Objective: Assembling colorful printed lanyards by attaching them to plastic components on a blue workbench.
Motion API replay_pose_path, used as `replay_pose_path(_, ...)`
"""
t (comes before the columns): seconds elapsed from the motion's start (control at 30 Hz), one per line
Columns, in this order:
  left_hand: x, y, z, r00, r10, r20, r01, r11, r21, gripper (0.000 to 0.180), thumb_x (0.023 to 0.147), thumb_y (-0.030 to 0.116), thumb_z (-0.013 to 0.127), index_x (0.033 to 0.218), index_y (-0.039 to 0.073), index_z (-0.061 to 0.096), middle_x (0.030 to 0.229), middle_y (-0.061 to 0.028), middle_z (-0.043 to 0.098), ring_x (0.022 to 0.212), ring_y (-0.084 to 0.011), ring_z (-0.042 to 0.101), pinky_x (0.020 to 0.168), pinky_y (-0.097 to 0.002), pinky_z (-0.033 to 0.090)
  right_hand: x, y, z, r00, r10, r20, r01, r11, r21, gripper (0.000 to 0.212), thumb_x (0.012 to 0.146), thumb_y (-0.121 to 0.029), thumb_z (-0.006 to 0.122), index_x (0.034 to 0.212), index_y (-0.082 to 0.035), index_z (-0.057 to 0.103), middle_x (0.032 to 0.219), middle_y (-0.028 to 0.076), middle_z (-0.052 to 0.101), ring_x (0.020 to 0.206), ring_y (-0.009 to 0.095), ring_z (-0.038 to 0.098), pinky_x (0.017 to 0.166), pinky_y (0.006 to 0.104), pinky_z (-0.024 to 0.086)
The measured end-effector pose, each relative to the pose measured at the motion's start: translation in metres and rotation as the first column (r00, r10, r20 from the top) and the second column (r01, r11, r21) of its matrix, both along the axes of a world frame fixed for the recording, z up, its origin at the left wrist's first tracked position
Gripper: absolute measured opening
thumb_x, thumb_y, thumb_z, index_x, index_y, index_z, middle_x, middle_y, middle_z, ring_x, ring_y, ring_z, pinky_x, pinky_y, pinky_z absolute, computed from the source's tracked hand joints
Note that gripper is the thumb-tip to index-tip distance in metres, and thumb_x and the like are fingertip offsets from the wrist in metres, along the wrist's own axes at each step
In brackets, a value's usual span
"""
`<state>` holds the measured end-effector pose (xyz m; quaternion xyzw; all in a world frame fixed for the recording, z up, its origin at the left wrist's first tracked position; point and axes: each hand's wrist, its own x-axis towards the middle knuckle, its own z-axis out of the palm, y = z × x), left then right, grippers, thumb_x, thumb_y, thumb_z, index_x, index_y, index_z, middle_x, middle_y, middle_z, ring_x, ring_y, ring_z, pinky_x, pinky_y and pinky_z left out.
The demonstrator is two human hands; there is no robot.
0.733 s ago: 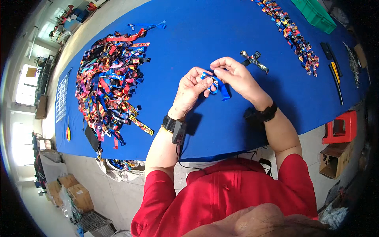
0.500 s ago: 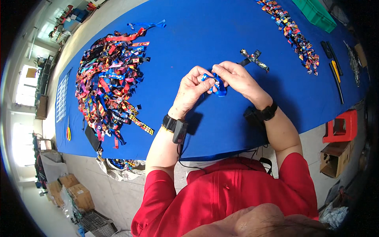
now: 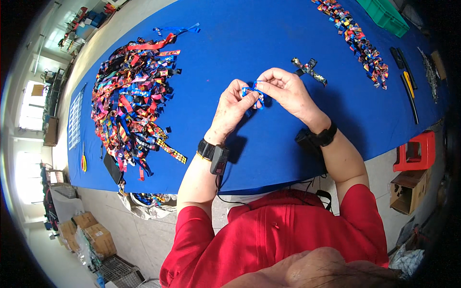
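Observation:
Between my hands is a small blue printed ribbon strip (image 3: 260, 102), folded or looped on itself. My left hand (image 3: 232, 105) pinches its left side with thumb and fingers. At its upper right, my right hand (image 3: 283, 92) closes thumb against forefinger on the same ribbon; the fingers hide part of it. Beyond my right hand lies a dark patterned ribbon piece (image 3: 309, 70) shaped like a cross, flat on the blue cloth. To the left spreads a large heap of colourful printed ribbon strips (image 3: 137, 103).
A long row of bunched ribbon pieces (image 3: 357, 41) runs along the far right of the blue-covered table (image 3: 216, 48). Near it are a green crate (image 3: 384, 18) and black and yellow tools (image 3: 407, 81). Scissors (image 3: 84, 162) lie at the left edge. A red stool (image 3: 417, 152) stands right.
My right hand has shifted slightly left and up at the ribbon. The blue ribbon has turned, its hanging lower part no longer showing as before.

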<state>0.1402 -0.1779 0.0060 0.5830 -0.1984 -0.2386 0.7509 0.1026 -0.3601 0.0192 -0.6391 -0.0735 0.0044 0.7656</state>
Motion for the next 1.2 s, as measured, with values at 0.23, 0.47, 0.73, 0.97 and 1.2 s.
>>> replay_pose_path(0.23,0.003,0.002,-0.001,0.998,0.056,-0.025,-0.057,0.997,-0.054,0.010,0.091,0.001,0.059,0.091,0.005,0.049,0.082,-0.0064,0.061,0.072,-0.0121,0.060,0.067,-0.0254,0.049,-0.009,0.004,0.018,0.963,-0.046,0.265,0.153,0.905,-0.398,0.008,0.084,-0.002,0.070,0.092,-0.002,0.067,0.095,0.005,0.064,0.086,0.010,0.062,0.075,0.0240,0.050)
replay_pose_path(0.47,0.008,0.007,-0.006,0.991,0.040,-0.128,-0.064,0.980,-0.187,0.007,0.092,0.004,0.060,0.091,0.005,0.053,0.085,-0.0055,0.062,0.074,-0.0123,0.059,0.070,-0.0254,0.050,-0.009,0.007,0.016,0.910,-0.029,0.414,0.223,0.874,-0.431,0.012,0.079,-0.007,0.074,0.090,-0.005,0.068,0.094,0.009,0.067,0.088,0.020,0.065,0.081,0.0323,0.050)
replay_pose_path(0.73,0.008,0.011,0.000,0.967,0.009,-0.253,-0.075,0.965,-0.250,0.007,0.092,0.004,0.061,0.092,0.005,0.054,0.094,-0.0104,0.067,0.075,-0.0129,0.061,0.071,-0.0265,0.051,-0.013,0.010,0.016,0.942,-0.048,0.332,0.207,0.863,-0.460,0.011,0.082,-0.008,0.072,0.092,-0.006,0.069,0.092,0.010,0.067,0.087,0.021,0.065,0.079,0.0322,0.051)
replay_pose_path(0.97,0.010,0.009,0.000,0.964,-0.016,-0.266,-0.064,0.956,-0.288,0.005,0.092,0.004,0.059,0.093,0.005,0.055,0.095,-0.0117,0.067,0.077,-0.0151,0.062,0.072,-0.0284,0.052,-0.010,0.007,0.016,0.934,-0.057,0.354,0.232,0.849,-0.476,0.011,0.082,-0.006,0.071,0.093,-0.005,0.069,0.092,0.009,0.067,0.086,0.021,0.066,0.076,0.0308,0.052)
replay_pose_path(1.2,0.011,0.010,0.000,0.958,-0.012,-0.286,-0.070,0.959,-0.273,0.005,0.090,0.001,0.057,0.093,0.004,0.055,0.095,-0.0117,0.066,0.077,-0.0158,0.062,0.073,-0.0293,0.052,-0.012,0.008,0.018,0.950,-0.056,0.307,0.214,0.834,-0.508,0.013,0.083,-0.001,0.070,0.096,-0.004,0.068,0.095,0.008,0.067,0.089,0.019,0.065,0.078,0.0303,0.051)
